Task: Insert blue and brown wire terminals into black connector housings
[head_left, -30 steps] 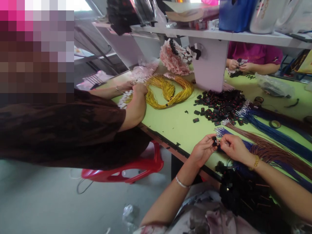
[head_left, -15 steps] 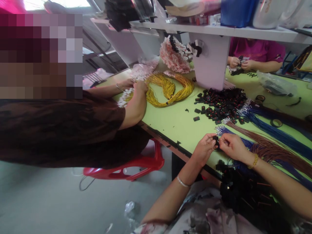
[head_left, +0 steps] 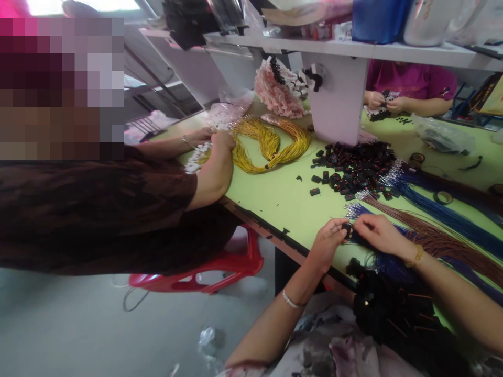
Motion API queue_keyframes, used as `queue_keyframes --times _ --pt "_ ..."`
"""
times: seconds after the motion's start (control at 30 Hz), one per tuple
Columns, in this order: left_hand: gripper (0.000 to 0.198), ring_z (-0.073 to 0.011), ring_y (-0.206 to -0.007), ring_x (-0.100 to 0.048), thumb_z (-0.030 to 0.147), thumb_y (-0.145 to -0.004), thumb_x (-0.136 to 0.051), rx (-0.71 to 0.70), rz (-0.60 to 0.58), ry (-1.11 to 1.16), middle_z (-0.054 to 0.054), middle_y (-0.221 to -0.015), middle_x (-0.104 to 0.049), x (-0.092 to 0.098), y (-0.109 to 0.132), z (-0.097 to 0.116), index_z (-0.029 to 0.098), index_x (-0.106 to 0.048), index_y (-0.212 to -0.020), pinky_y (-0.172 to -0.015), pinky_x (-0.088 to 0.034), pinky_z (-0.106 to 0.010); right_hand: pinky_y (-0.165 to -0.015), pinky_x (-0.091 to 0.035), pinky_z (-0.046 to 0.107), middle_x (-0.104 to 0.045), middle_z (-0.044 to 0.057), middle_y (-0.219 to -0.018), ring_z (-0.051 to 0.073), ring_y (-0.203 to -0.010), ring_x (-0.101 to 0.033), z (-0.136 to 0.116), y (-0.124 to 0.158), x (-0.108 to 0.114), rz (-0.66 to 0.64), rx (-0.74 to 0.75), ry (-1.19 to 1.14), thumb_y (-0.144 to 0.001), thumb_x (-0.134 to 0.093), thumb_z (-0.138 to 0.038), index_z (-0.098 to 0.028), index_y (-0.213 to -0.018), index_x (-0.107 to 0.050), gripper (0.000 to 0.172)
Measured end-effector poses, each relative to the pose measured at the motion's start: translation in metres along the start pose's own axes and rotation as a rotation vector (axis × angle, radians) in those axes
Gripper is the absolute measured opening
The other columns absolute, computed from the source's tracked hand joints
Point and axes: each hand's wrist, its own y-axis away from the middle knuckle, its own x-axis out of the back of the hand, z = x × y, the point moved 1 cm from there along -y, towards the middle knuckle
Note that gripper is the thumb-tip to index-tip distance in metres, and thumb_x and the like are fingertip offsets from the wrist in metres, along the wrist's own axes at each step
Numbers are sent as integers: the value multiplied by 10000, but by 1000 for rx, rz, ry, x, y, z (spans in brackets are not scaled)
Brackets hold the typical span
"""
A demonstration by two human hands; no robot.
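Left hand: the left hand (head_left: 329, 242) is closed with the fingertips around a small black part (head_left: 347, 230), and it holds this part above the near edge of the table (head_left: 271, 183).
Right hand: the right hand (head_left: 379, 235) is bent, with the fingers curled inward, just beside the part; I cannot tell if there is a wire between its fingertips.
Wrists: on the left one is a silver bracelet (head_left: 291, 300), on the right one a yellow bracelet (head_left: 415, 256).
Black part: it is between the two hands; its details are too small to read.
Black heap: the heap (head_left: 356, 167) of similar dark pieces, some with red marks, lies on the table beyond the hands; a few pieces lie apart at its left side.
Wires: brown wires (head_left: 444, 241) and blue wires (head_left: 436, 209) extend to the right; their bright tips point toward the heap. More bright tips (head_left: 356, 210), of purple-blue wires, are just behind the right hand.
Near the lap: a dark pile (head_left: 393, 309), with thin orange lines in it, is below the right forearm.
Tape: a tape roll (head_left: 443, 203) lies flat near the blue wires.
Co-worker at left: a person with a dark sleeve (head_left: 157, 193) has both hands beside yellow wires (head_left: 294, 152), which lie in a bent bundle.
Co-worker across: a person in a magenta shirt (head_left: 412, 84) holds both hands close together over small black pieces.
Shelf: on the shelf (head_left: 275, 46) stand a blue bin (head_left: 379, 21) and a white jug (head_left: 426, 23).
Floor: a red stool (head_left: 251, 256) stands beside the table.
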Motion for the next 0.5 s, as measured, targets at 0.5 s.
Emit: queue_keyframes --times 0.5 --pt "187 -240 -789 -549 157 -815 -457 -351 -189 -1173 -84 -823 -590 -15 11 -1 201 -526 -983 -726 -395 -351 -571 -335 223 -608 5 -675 118 -591 -503 37 6 15 -12 -221 211 -852 -481 -286 -169 -763 -616 199"
